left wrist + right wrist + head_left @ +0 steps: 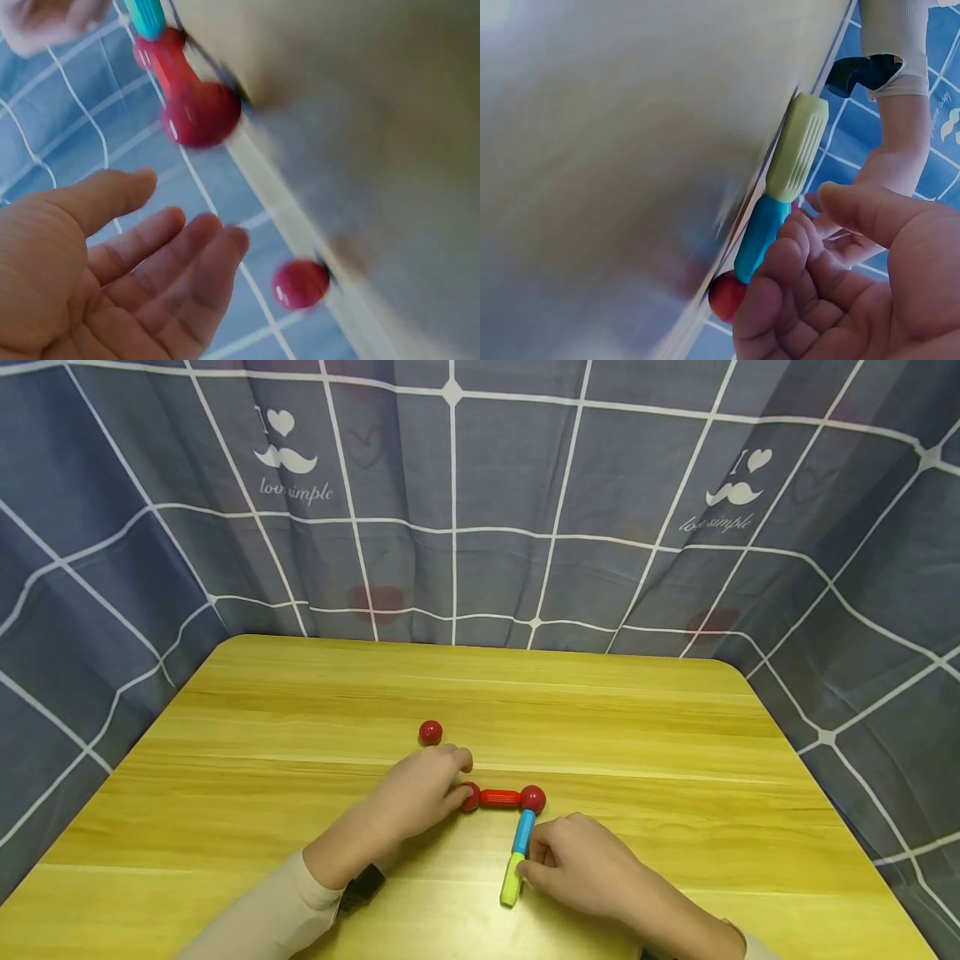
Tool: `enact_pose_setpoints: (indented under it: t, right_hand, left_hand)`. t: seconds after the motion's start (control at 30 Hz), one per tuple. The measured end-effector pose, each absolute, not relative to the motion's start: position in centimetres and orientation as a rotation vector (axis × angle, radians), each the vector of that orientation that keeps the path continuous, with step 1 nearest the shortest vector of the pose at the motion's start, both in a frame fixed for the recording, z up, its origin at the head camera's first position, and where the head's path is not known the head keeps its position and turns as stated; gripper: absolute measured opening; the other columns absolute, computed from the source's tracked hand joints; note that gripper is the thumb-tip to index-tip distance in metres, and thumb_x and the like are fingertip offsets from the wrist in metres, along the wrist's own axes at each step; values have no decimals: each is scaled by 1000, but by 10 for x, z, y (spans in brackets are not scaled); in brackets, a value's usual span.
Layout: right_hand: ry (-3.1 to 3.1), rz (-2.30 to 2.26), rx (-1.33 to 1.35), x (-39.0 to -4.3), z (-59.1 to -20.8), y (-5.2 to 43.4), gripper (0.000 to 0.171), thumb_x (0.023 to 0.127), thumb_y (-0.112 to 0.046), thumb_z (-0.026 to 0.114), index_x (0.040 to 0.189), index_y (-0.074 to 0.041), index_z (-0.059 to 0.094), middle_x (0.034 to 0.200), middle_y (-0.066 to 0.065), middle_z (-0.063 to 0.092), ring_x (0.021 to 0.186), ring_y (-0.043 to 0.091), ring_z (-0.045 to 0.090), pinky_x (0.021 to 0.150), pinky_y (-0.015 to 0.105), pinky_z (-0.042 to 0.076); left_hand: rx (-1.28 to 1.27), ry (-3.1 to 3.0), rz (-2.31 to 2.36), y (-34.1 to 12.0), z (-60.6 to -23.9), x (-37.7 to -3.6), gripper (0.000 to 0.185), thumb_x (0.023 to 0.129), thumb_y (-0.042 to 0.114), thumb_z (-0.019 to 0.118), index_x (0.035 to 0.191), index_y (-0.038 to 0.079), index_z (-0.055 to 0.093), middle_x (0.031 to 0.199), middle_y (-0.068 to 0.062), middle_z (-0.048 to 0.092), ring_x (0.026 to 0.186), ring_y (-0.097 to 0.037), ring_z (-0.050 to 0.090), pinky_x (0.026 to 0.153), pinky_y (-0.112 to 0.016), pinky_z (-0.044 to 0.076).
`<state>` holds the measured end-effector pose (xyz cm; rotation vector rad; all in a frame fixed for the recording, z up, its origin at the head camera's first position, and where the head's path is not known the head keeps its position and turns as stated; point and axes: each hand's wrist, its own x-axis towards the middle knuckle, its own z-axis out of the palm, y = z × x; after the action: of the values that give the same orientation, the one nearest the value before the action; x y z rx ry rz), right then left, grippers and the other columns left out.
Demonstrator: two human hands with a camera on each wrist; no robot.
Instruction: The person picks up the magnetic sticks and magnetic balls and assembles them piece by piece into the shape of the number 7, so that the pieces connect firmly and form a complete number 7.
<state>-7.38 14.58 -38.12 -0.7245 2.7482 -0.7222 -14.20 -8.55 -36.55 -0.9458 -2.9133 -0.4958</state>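
Note:
A flat toy figure lies mid-table: a red ball [470,797], a red rod [500,797], a second red ball [532,797], then a blue rod [522,831] and a green rod [512,878] running toward me. My left hand [459,779] lies beside the left ball. In the left wrist view this hand [187,217] has straight, spread fingers and stands apart from that ball [201,112]. My right hand [537,858] rests against the blue and green rods. Its loosely curled fingers [787,244] touch the blue rod [759,236], and the thumb is off it.
A loose red ball [431,732] sits on the yellow wooden table [675,735] just behind my left hand, and shows in the left wrist view as the loose ball [300,283]. A blue checked cloth [480,510] hangs around the table's far and side edges.

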Motion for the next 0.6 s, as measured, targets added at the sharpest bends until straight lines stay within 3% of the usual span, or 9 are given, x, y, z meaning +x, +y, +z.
enact_pose_setpoints:
  t: [0.17,0.43,0.6]
  right_hand:
    - [2817,-786,-800,-76,-381,151,18,78,-25,69,71,-28,53,62,-14,47,54,1,42,47,19,37]
    - [2819,-773,-993,-76,-382,148,20,76,-11,66,86,-26,57,90,-16,49,73,6,49,66,19,43]
    - [2736,-713,-1177,-76,-381,145,32,77,-2,60,95,-29,62,100,-14,46,72,5,51,66,16,43]
  left_hand:
    - [-730,-2874,-473,-102,-365,-163,18,79,19,69,92,9,60,83,-1,57,68,-12,52,59,-27,45]
    - [-636,-2911,-430,-110,-376,-187,54,81,20,68,129,9,47,107,-13,49,82,-24,53,65,-33,49]
    - [-688,-2983,-393,-113,-376,-191,35,81,16,68,113,5,57,94,-11,52,74,-21,52,63,-31,46]
